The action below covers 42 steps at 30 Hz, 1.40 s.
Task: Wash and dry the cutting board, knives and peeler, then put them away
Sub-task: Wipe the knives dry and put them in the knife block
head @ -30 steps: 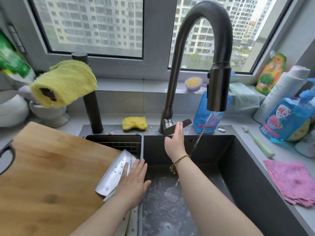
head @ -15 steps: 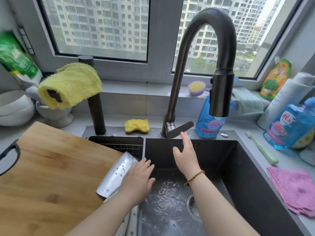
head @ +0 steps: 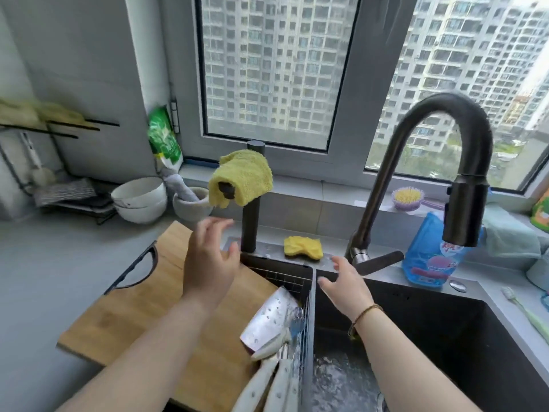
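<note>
Both empty, this one: left hand [head: 208, 263] hovers over the board [head: 133, 316], grip open, fingers spread. Right hand [head: 344, 288] is open too, above the sink [head: 445, 337] divider. Board lies on the desk [head: 44, 278], left of the sink, with the wet cleaver [head: 267, 319] at its right edge.

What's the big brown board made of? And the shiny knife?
The rectangular brown cutting board looks like wood, maybe bamboo: matte, with faint grain streaks. The broad silver cleaver blade looks like polished steel: bright, smooth and reflecting the window light.
</note>
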Tool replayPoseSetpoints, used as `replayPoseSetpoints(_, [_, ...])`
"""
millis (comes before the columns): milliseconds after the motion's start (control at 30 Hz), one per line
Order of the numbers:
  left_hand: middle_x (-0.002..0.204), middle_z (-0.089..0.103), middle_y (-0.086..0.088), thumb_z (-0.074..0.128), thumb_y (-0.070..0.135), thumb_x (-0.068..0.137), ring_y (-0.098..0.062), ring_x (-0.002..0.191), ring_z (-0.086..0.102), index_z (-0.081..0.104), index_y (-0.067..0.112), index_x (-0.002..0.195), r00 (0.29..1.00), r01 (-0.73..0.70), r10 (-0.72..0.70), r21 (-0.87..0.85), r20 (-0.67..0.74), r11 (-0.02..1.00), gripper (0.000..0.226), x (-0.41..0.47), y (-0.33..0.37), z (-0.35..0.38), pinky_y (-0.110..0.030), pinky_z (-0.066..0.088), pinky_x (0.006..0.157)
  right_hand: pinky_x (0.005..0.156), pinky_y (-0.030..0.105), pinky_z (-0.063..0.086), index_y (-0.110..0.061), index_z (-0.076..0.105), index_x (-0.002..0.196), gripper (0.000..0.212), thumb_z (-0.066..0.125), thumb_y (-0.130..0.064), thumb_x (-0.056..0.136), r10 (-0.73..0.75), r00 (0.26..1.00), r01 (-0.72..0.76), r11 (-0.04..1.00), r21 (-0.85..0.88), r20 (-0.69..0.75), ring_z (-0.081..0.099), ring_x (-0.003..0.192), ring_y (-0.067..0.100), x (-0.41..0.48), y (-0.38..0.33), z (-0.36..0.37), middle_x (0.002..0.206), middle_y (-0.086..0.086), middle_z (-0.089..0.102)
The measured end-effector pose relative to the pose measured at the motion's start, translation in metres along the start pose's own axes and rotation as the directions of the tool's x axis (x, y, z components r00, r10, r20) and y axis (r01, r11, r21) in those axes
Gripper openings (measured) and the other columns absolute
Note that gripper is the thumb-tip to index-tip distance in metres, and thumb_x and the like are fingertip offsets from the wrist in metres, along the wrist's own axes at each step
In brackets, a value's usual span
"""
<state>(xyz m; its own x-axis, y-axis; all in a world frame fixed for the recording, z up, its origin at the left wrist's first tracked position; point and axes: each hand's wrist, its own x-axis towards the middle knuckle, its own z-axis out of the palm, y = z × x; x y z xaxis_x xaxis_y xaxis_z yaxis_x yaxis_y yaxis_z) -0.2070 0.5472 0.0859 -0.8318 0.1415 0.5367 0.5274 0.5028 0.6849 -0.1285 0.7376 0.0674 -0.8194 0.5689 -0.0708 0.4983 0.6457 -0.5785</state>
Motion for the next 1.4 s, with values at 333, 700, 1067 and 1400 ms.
replayPoseSetpoints(333, [0.152,0.018,-0.008,0.066,0.016,0.082,-0.023,0.139,0.018,0.007,0.018,0.148,0.965,0.040,-0.055,0.063,0.258,0.997,0.089,0.096,-0.018,-0.020,-0.033,0.017,0.109,0.113,0.025,0.015,-0.016,0.016,0.145,0.073,0.060,-0.024,0.087,-0.487,0.853,0.487,0.872,-0.049,-0.187,0.015,0.141,0.017,0.024,-0.139,0.016,0.154,0.003,0.013])
replayPoseSetpoints(700, [0.112,0.064,-0.017,0.050,0.001,0.087,-0.033,0.103,0.058,0.053,0.009,0.126,0.997,-0.066,0.068,-0.054,0.026,0.996,0.039,0.120,-0.028,-0.022,-0.029,0.038,0.075,0.097,0.026,0.037,-0.005,0.053,0.125,0.036,0.049,-0.002,0.090,-0.538,0.757,0.544,0.833,-0.097,-0.372,0.051,0.119,0.027,0.042,-0.151,0.000,0.131,0.012,0.054])
replayPoseSetpoints(1067, [0.059,0.066,0.013,0.061,0.033,0.084,0.001,0.053,0.061,0.060,0.022,0.084,0.971,0.220,-0.064,-0.759,0.230,0.613,0.011,0.102,0.051,-0.113,-0.013,0.047,0.049,0.077,0.031,0.054,-0.005,0.060,0.095,0.038,0.072,-0.030,0.070,-0.419,0.881,0.430,0.520,0.738,-0.218,0.063,0.078,0.014,-0.025,-0.162,-0.083,0.087,0.006,0.066])
replayPoseSetpoints(1400, [0.065,0.068,-0.007,0.035,0.025,0.100,-0.014,0.050,0.066,0.057,0.008,0.089,0.624,0.780,-0.329,-0.586,0.708,0.219,0.031,-0.019,0.060,-0.027,-0.025,0.053,0.043,0.077,0.041,0.050,-0.019,0.054,0.081,0.015,0.049,-0.027,0.093,0.147,0.987,-0.127,0.525,0.842,0.057,0.059,0.084,0.025,-0.083,-0.050,-0.039,0.086,0.005,0.059])
